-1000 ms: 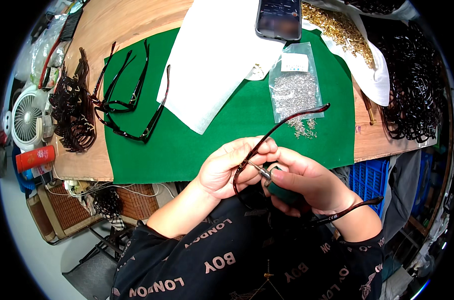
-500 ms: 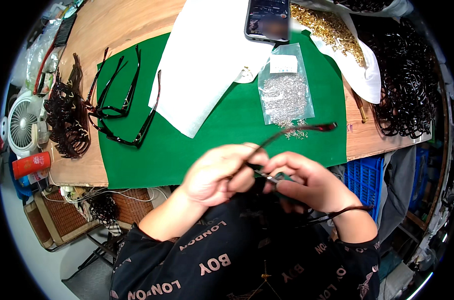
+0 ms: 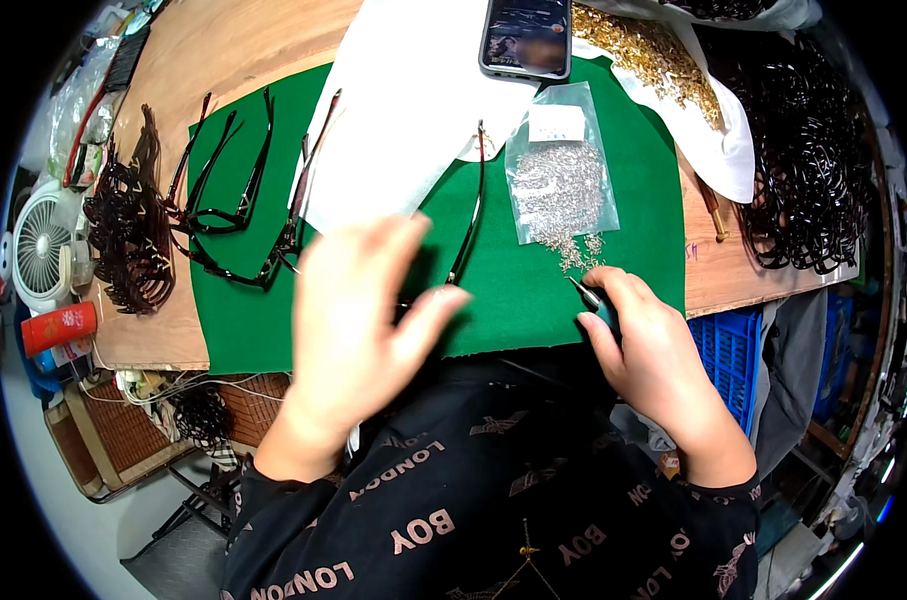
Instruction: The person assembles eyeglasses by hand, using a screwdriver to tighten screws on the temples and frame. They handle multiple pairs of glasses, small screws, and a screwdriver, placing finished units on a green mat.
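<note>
Cloth (image 3: 524, 320) beneath hands (image 3: 354, 300), fan (image 3: 44, 245) beside table (image 3: 229, 50)

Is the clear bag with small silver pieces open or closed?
Open: loose silver pieces lie spilled on the green cloth at the near end of the clear bag.

Matt green cloth (image 3: 534, 310) lies on smooth wooden tabletop (image 3: 274, 45); on the cloth, glossy plastic eyeglass frames (image 3: 244, 213) and shiny, probably metal, bits (image 3: 572, 252).
</note>
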Demonstrator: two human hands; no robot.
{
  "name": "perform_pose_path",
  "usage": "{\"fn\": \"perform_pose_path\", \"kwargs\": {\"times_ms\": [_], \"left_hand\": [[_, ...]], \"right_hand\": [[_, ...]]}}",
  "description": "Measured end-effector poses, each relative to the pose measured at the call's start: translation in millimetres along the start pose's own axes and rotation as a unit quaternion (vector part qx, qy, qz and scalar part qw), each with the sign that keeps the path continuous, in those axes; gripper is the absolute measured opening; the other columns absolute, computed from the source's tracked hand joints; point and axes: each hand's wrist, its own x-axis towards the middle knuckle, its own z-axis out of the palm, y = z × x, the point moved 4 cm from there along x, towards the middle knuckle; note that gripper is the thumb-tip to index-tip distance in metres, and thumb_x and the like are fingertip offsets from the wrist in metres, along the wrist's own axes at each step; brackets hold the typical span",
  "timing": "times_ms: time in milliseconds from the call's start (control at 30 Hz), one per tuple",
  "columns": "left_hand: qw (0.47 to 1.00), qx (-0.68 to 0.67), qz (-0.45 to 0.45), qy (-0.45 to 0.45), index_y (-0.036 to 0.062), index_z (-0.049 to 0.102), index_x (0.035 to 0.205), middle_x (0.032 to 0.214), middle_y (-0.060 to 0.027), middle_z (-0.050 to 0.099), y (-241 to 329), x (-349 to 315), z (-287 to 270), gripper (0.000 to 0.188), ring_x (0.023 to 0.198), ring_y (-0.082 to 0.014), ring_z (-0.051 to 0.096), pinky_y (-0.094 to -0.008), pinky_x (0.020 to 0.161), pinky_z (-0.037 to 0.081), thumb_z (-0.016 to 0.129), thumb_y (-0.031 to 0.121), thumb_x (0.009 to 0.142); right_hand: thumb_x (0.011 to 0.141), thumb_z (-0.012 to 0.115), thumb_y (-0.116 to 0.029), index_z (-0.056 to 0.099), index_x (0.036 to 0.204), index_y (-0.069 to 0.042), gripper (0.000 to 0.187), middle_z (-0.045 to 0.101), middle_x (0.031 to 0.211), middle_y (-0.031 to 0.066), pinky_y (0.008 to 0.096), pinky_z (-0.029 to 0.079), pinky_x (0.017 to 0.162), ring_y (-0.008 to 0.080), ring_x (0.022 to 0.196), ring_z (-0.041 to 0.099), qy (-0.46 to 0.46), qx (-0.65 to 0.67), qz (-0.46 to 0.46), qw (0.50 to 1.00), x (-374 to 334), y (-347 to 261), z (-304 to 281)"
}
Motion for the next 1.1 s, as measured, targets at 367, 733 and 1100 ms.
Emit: {"fn": "perform_pose_path", "kwargs": {"times_ms": [367, 733, 1100], "left_hand": [[0.988, -0.089, 0.065, 0.110, 0.0002, 0.063, 0.094, 0.075, -0.0092, 0.064, 13.6, -11.6, -36.4, 0.029, 0.058, -0.0198, 0.056, -0.0299, 0.055, 0.041, 0.070, 0.004, 0.067], [0.638, -0.767, 0.024, 0.063, 0.0062, 0.056, 0.094, 0.052, 0.0035, 0.050, -16.5, -13.1, -2.5, 0.026, 0.054, -0.0110, 0.038, -0.0264, 0.049, 0.028, 0.047, 0.030, 0.091], [0.263, -0.948, -0.133, -0.118, -0.0048, 0.049, 0.109, 0.055, -0.0010, 0.042, -0.4, -28.8, 74.6, 0.033, 0.051, -0.0108, 0.033, -0.0231, 0.048, 0.030, 0.040, 0.023, 0.093]], "right_hand": [[0.080, 0.059, -0.008, 0.055, 0.110, -0.008, 0.031, 0.049, 0.078, 0.0143, 0.0363, 0.048, 0.052, 0.0300, 0.060, 0.057, 0.013, -0.040, -0.018, 0.999, -4.1, -2.5, 5.0], [0.079, 0.059, -0.008, 0.054, 0.112, -0.009, 0.034, 0.048, 0.076, 0.0151, 0.0363, 0.048, 0.048, 0.0304, 0.056, 0.056, 0.014, -0.068, -0.013, 0.998, -5.7, -6.3, 10.1], [0.081, 0.056, -0.004, 0.053, 0.114, -0.010, 0.034, 0.052, 0.076, 0.0124, 0.0302, 0.045, 0.046, 0.0224, 0.050, 0.054, 0.000, 0.146, -0.073, 0.987, 1.1, -8.9, 9.5]]}}
